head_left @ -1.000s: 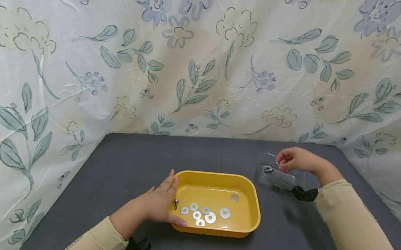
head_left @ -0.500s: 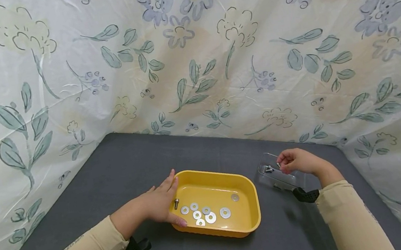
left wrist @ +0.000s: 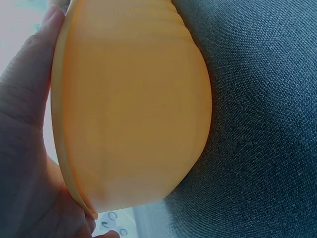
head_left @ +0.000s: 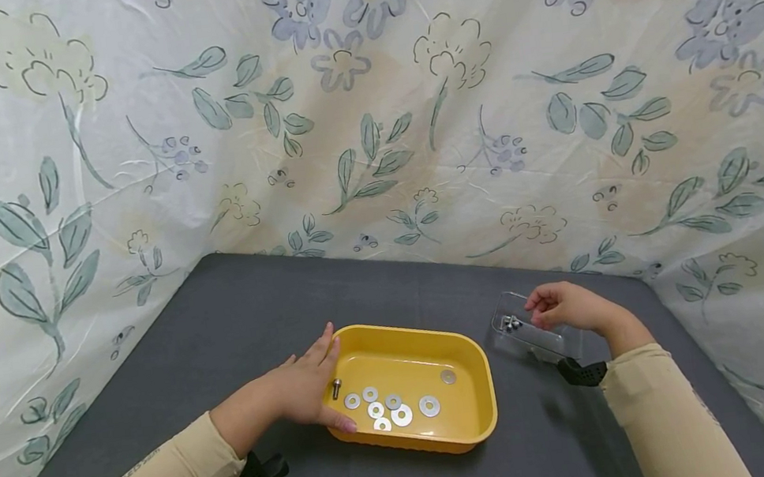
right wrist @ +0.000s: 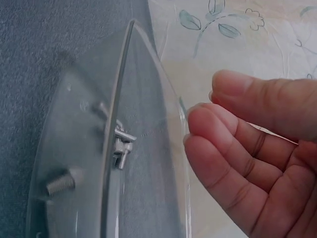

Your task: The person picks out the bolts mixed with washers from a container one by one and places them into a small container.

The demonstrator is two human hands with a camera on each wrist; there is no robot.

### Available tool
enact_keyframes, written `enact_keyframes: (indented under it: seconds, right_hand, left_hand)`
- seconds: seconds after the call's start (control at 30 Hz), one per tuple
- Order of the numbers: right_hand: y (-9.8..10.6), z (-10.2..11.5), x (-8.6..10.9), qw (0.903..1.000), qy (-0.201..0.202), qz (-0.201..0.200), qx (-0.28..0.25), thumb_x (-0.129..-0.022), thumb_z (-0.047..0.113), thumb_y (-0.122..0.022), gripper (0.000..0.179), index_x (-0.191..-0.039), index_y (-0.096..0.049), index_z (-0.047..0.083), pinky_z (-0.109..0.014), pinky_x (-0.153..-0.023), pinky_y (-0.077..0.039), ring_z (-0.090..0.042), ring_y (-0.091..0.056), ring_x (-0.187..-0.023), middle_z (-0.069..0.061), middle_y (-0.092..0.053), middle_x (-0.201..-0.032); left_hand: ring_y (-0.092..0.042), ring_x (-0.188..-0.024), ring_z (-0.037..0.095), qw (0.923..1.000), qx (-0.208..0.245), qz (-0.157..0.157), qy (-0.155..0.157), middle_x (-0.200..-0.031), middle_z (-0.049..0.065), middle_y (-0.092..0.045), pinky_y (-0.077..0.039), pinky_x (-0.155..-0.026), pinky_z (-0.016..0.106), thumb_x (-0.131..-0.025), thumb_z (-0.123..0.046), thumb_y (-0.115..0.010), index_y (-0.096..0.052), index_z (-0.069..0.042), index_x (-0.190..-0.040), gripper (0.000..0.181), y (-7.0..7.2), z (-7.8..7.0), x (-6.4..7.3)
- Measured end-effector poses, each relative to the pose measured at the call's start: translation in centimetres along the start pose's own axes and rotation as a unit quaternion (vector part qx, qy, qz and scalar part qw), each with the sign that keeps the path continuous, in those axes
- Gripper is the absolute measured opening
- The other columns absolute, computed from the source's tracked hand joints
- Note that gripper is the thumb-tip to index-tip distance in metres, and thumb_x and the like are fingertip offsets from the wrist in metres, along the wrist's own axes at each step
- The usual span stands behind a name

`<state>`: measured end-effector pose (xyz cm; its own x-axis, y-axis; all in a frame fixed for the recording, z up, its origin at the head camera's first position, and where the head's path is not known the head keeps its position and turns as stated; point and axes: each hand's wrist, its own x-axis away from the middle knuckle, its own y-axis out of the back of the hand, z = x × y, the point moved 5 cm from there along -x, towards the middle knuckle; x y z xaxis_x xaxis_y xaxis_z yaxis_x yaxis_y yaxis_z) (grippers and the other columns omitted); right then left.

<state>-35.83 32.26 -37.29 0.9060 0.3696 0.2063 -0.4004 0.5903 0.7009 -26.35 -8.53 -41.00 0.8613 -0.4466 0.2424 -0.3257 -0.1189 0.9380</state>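
A yellow plastic tray (head_left: 408,363) sits mid-table. My left hand (head_left: 300,388) rests over its left end with straight, spread fingers and the thumb along the front rim; the left wrist view shows the tray's outer wall (left wrist: 129,109) beside the palm. Inside lie several flat washers (head_left: 401,415) and one bolt (head_left: 336,388) near the left end. My right hand (head_left: 569,307) hovers at a clear plastic box (head_left: 550,340), fingers loosely bent, thumb apart from them, nothing held. Several small bolts (right wrist: 121,144) lie in the box, and a thicker threaded one (right wrist: 62,182) shows through its wall.
A dark grey cloth (head_left: 274,291) covers the table. Floral fabric (head_left: 367,113) hangs behind it and along both sides. The clear box stands right of the yellow tray, with a strip of cloth between them.
A small bolt pinched in my right fingertips has been let go, and the pile in the clear box looks different. My left hand and the yellow tray have stayed put.
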Motion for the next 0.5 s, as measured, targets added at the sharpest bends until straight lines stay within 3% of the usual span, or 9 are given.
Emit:
enact_keyframes:
  seconds: [0.5]
  right_hand:
    - [-1.4, 5.4, -1.1, 0.9982, 0.052, 0.015, 0.027, -0.087, 0.014, -0.064, 0.018, -0.1, -0.059, 0.004, -0.032, -0.072, -0.051, -0.022, -0.058, -0.077, -0.009, -0.061, -0.086]
  left_hand:
    - [-0.008, -0.139, 0.026, 1.0, 0.002, -0.002, -0.006, -0.152, 0.009, 0.014, -0.019, -0.104, 0.057, -0.057, -0.078, -0.06, -0.005, -0.006, -0.147, 0.128, 0.2, -0.1, 0.1]
